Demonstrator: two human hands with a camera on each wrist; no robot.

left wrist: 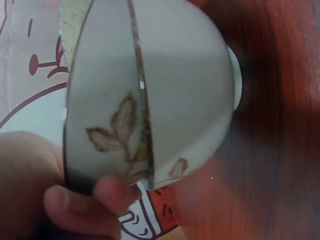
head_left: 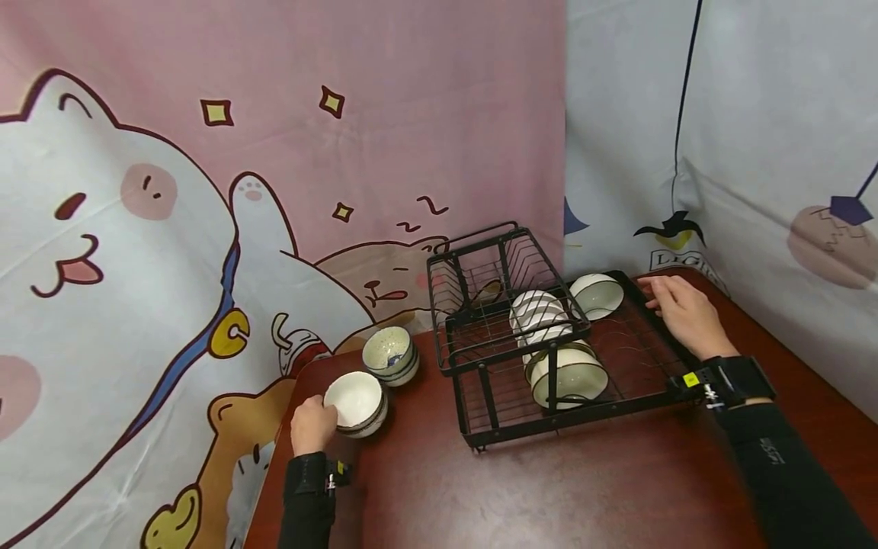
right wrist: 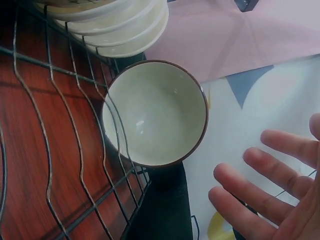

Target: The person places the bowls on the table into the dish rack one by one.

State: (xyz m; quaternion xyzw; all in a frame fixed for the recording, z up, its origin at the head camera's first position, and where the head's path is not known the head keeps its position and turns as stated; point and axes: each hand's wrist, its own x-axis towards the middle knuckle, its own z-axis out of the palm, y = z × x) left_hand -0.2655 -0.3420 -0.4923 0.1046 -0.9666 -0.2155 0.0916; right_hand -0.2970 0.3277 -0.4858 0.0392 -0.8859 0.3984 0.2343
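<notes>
At the table's left, my left hand (head_left: 312,425) pinches the rim of a white bowl (head_left: 353,398). That bowl is nested in another white bowl (left wrist: 195,95); brown leaves decorate their outsides in the left wrist view. My right hand (head_left: 686,314) is beside the right edge of a black wire dish rack (head_left: 583,415), fingers spread and holding nothing. Nearest to it, a white bowl with a brown rim (right wrist: 155,115) leans on its side at the rack's back. Several white dishes (head_left: 538,311) stand in a row inside, with larger bowls (head_left: 579,379) in front of them.
Just behind the left-hand bowls is a stack of speckled bowls (head_left: 386,348). The rack's raised upper basket (head_left: 514,351) overhangs its left part. A cartoon-printed cloth (head_left: 411,137) hangs behind the reddish-brown table (head_left: 549,496).
</notes>
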